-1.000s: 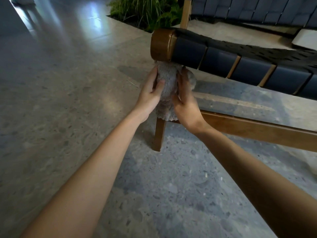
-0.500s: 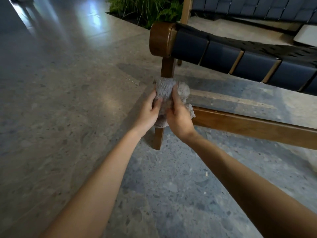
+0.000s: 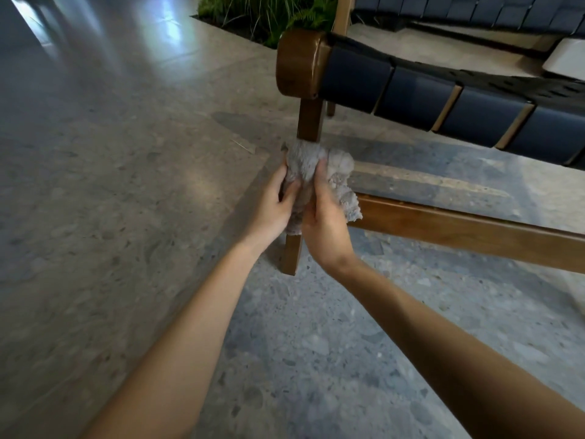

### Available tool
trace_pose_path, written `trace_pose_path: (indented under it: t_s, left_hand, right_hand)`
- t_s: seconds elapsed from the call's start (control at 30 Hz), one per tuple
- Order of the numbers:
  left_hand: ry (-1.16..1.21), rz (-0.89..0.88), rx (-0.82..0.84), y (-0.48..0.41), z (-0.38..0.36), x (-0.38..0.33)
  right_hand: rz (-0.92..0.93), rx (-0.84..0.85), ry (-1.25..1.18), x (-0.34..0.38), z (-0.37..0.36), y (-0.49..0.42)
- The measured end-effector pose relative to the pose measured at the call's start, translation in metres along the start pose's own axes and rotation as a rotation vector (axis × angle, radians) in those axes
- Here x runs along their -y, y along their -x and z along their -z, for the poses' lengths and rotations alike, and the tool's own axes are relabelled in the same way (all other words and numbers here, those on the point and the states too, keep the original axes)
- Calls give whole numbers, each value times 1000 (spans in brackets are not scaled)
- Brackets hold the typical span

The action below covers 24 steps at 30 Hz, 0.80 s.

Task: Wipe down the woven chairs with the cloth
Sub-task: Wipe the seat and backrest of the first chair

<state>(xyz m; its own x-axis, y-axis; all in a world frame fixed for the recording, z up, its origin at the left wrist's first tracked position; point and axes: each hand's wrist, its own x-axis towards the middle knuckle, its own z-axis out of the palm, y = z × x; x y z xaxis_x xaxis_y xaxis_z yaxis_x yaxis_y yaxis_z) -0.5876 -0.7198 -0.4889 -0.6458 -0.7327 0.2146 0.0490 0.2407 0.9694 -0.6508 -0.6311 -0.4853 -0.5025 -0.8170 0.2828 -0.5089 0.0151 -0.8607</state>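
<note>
The grey cloth (image 3: 319, 172) is bunched round the front leg (image 3: 309, 122) of the woven chair (image 3: 411, 93), about halfway down, where the low side rail (image 3: 459, 229) meets it. Both hands hold it there. The left hand (image 3: 272, 207) has its grip closed on the cloth from the leg's left side, and the right hand (image 3: 326, 223) grasps it from the near right, fingers curled into the folds. A loose corner lies over the rail's end. Above the cloth, bare leg runs up to the rounded wooden seat edge. Left of the leg the stone floor (image 3: 126, 185) stretches wide. On the far side are plants (image 3: 269, 14) and another chair (image 3: 474, 7).
</note>
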Motion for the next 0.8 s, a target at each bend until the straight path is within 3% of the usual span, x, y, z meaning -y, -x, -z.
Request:
trace_pose_path:
  t_s: [0.23, 0.43, 0.67, 0.8]
  left_hand:
    - [22, 65, -41, 28, -3, 42]
    - [-94, 110, -83, 45, 2, 67]
    - [-172, 185, -46, 66, 2, 95]
    - [-214, 158, -56, 62, 3, 88]
  right_hand:
    - [36, 5, 108, -15, -6, 31]
    - [43, 44, 162, -25, -18, 57]
    - [-120, 33, 129, -42, -39, 77]
    - [-270, 56, -22, -47, -41, 73]
